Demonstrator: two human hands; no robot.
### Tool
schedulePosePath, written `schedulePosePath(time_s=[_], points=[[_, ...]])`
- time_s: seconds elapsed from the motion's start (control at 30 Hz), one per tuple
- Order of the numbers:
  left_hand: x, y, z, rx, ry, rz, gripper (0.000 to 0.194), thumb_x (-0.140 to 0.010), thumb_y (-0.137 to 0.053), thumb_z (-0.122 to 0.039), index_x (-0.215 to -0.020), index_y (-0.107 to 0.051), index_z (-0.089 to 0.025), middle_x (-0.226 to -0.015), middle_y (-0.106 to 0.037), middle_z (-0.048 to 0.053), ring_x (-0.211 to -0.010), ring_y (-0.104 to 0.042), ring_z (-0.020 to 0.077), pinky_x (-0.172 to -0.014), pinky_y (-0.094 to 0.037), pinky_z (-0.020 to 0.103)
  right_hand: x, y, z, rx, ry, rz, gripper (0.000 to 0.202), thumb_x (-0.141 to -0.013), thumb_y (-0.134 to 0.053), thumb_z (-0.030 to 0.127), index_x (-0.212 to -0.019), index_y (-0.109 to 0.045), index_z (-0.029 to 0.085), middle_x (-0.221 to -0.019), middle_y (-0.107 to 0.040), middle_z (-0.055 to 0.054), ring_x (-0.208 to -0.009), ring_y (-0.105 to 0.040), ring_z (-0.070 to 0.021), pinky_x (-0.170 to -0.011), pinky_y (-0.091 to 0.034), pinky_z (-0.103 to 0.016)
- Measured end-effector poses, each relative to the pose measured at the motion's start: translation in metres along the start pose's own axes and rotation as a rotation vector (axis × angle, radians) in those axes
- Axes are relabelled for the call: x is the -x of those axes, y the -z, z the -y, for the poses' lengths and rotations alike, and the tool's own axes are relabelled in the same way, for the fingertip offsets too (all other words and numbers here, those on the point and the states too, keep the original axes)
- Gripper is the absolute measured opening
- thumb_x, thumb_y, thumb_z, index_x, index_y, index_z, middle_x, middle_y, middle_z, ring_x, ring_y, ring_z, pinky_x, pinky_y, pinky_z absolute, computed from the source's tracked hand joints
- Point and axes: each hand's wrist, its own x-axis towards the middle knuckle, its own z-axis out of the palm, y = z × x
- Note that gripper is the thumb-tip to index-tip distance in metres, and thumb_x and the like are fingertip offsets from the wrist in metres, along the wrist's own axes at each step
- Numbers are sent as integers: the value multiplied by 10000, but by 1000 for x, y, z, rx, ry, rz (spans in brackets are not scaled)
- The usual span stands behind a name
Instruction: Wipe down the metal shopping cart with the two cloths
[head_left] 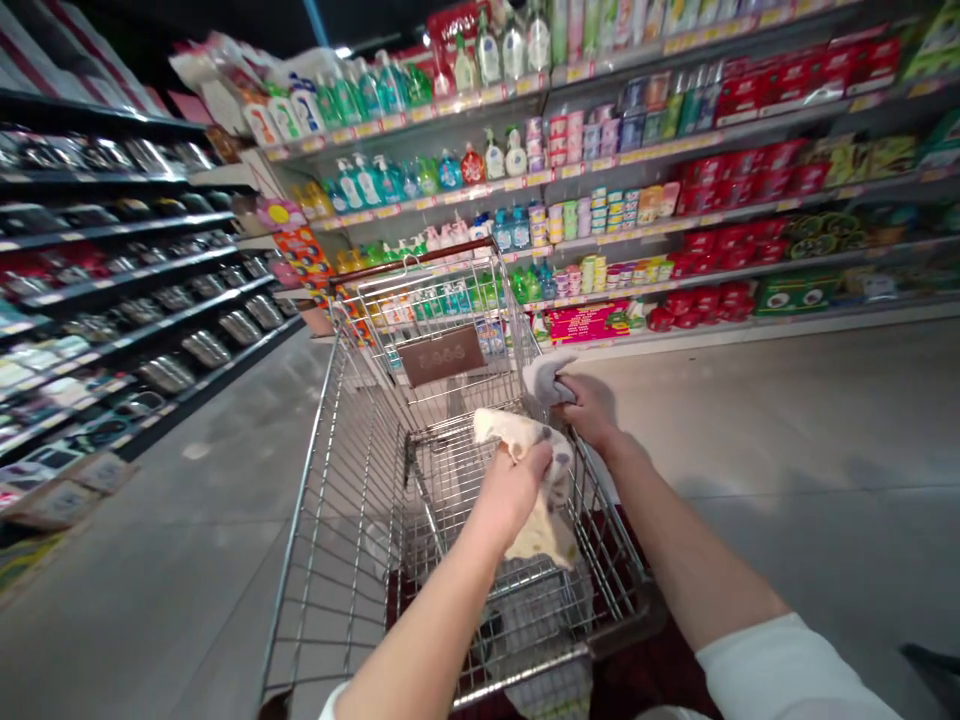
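My left hand (511, 492) is closed on a cream cloth with grey spots (517, 430), which hangs down inside the shopping cart (324, 465). Part of the cloth droops below my fingers over the wire basket. Farther forward, my right hand (589, 408) grips a folded whitish-grey cloth (546, 378) at the cart's right side rail. Whether that cloth touches the rail I cannot tell. At the cart's far end stands the handle bar (420, 262), with a brown panel (442, 355) below it.
Shelves (525, 180) of pump bottles, tubs and red boxes run across the back. To the left, another rack (142, 290) carries metal pots and pans. Grey floor (780, 420) stretches to the right of the cart. Cardboard boxes (71, 490) sit low at the left.
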Motion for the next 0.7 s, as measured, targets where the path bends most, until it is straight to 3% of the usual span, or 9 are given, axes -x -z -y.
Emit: schedulePosePath(time_s=[0.13,0.27,0.43,0.57,0.7], points=[[2,23,7,-294,-107,40,179,-825,-472,-305,-714,-557,-193,-781,-627,29,-821,-569,198,-778,-431,280,12,-9,6,36,77,11,268,-657,-574,225,-910,-653,191,-863,-628,8,-859,-548,-192,-784,-418,-292],[0,37,21,-376,-93,52,196,-844,-452,-319,-725,-550,-199,-782,-626,27,-808,-572,199,-760,-419,289,25,-17,12,58,105,-44,220,-678,-578,208,-882,-654,179,-863,-624,0,-857,-550,-188,-781,-416,-287],[-4,56,39,-405,-26,84,235,-861,-472,-376,-826,-617,-194,-885,-673,44,-899,-602,223,-825,-432,306,43,-32,14,2,71,-135,286,-716,-564,194,-988,-654,186,-958,-647,-19,-876,-566,-186,-794,-428,-283],[-14,66,56,-267,110,94,224,-817,-527,-380,-818,-617,-176,-887,-678,60,-874,-616,221,-785,-473,302,51,-49,17,-32,41,-210,271,-731,-556,201,-987,-643,197,-968,-645,-24,-874,-565,-183,-798,-439,-281],[-14,51,63,3,357,108,253,-746,-564,-337,-934,-609,-173,-860,-682,56,-757,-630,196,-680,-508,293,56,-47,28,-118,-72,-198,278,-700,-582,254,-969,-632,201,-869,-629,-9,-794,-547,-169,-720,-450,-262]])
